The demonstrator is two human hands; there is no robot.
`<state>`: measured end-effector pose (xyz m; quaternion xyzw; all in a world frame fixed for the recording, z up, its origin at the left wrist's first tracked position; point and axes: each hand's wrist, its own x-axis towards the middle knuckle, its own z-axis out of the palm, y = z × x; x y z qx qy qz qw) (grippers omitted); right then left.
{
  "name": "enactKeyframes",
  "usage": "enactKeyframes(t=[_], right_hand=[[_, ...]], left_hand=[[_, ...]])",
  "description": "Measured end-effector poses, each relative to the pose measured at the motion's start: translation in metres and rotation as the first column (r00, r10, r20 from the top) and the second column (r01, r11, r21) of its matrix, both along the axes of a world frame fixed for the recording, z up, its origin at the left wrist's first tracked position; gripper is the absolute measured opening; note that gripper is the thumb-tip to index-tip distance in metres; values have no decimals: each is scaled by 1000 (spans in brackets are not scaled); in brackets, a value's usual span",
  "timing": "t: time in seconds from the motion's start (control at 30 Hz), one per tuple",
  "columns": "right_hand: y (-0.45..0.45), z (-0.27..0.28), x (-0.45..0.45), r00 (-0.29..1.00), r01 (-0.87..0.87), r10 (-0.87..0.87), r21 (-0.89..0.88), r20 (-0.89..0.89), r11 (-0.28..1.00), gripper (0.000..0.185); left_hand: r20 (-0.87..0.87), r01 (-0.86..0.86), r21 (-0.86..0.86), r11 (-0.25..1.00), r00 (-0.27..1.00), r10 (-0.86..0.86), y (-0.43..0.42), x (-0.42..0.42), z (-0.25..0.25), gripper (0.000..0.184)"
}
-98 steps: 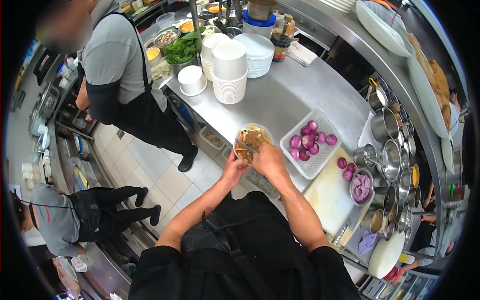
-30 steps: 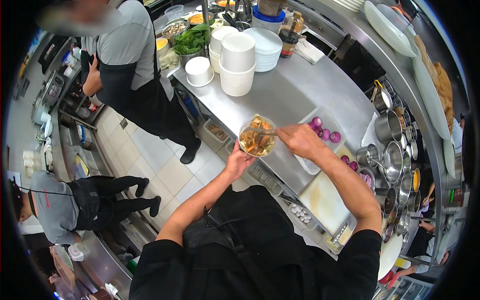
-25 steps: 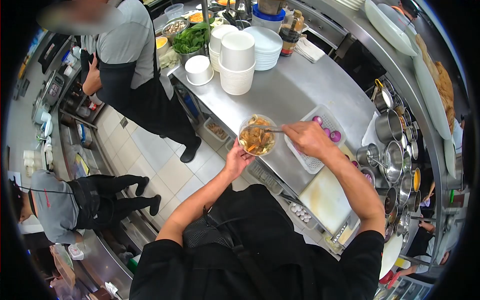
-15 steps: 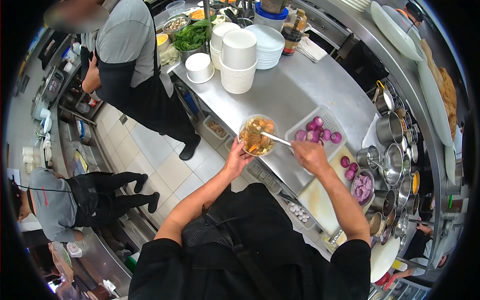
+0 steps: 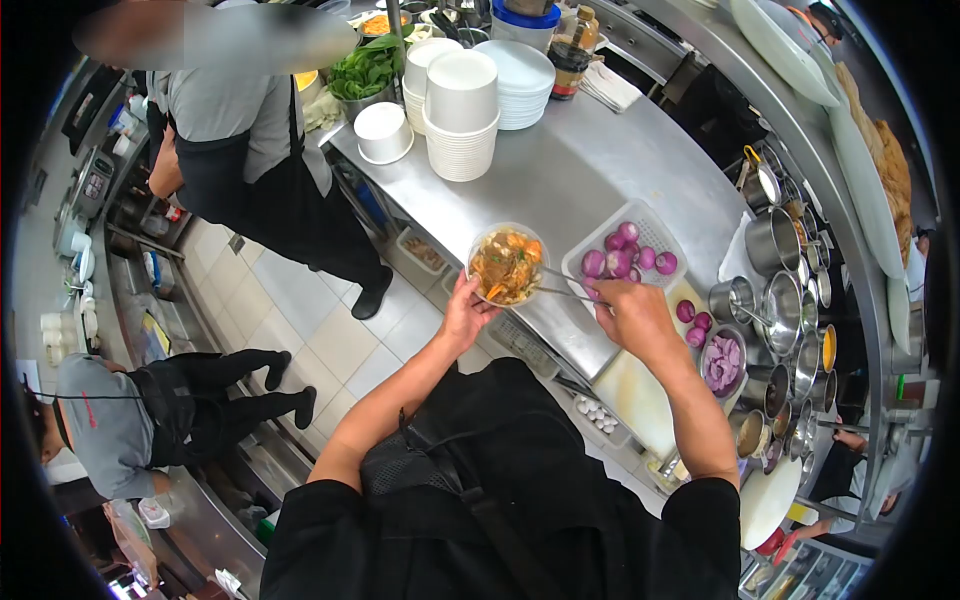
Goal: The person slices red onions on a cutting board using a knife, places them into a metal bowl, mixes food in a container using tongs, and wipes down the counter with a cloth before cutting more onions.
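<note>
My left hand is closed on the near rim of a round, clear-looking bowl held just off the table's front edge. Chunks of brown and orange food with bits of green fill the bowl. A pair of metal tongs is gripped in my right hand, its two arms spread and its tips at the bowl's right side. Just beyond that hand lies a white perforated basket holding several peeled purple onions.
Stacked white tubs and plates stand toward the table's far left. A cutting board, a bowl of cut onion and several metal pots are at right. One co-worker stands close on the left, another farther back.
The tongs' tips have moved from inside the bowl to its right side, and their arms now show apart. The bowl has shifted slightly left. The nearer co-worker has moved left.
</note>
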<state>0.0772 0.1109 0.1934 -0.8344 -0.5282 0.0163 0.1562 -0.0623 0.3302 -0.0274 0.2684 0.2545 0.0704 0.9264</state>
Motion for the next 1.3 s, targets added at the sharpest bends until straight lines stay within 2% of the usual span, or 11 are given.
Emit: enactKeyframes(t=[0.17,0.27,0.37,0.47,0.57,0.67,0.8,1.0,1.3], right_hand=[[19,-10,4,999,13,-16,-60,-45,998,8],[41,-39,8,999,2,0,40,-39,999,11],[49,-34,7,1000,-3,3,-3,-2,1000,8],[40,-4,3,999,39,-37,-84,33,996,6],[40,5,2,998,-58,62,-148,26,987,6],[57,-27,2,972,-204,223,-202,75,958,6],[77,-70,2,916,-334,357,-145,184,931,8],[68,-78,4,923,-289,327,-196,203,937,6],[72,-48,16,936,-250,269,-109,227,962,6]], left_hand=[[-20,-16,-4,1000,1000,16,-2,1,6,90],[-44,-53,-4,999,998,53,-6,1,14,66],[-25,-41,-6,999,999,40,-5,1,12,67],[0,-13,-5,1000,1000,13,-1,-1,4,89],[-39,-35,11,999,999,35,-4,0,10,67],[-35,-38,18,999,999,38,-5,2,14,66],[-33,-28,31,999,999,29,-5,1,12,65],[-38,-24,54,998,999,26,-4,-1,11,64],[-40,4,78,997,999,-1,-6,0,11,64]])
